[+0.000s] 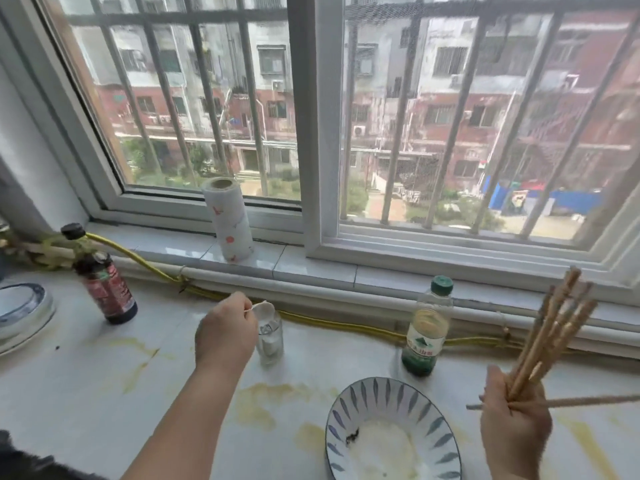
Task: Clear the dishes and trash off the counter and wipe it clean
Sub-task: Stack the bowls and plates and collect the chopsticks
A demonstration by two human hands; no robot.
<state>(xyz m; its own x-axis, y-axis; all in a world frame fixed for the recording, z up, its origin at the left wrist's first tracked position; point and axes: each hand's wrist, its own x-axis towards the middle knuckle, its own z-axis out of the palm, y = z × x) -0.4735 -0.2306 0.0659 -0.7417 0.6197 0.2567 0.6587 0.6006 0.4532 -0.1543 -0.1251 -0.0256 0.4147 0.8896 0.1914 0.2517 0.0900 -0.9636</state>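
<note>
Head view: at a yellow-stained kitchen counter under a barred window, the L hand reaches to mid-counter. Its thumb & forefinger pinch a small white item, poss. a spoon, at the mouth of a clear glass. The glass stands just right of the knuckles. The R hand, near right, has its fingers curled round a bundle of chopsticks. Their ends fan up & away, w/ one stick jutting off to the right. A leaf-patterned bowl w/ scraps sits at the near edge between both hands, just left of the R hand. Beyond it stands a green-capped bottle. A dark sauce bottle & stacked plates are at far left. A paper towel roll is on the sill.
</note>
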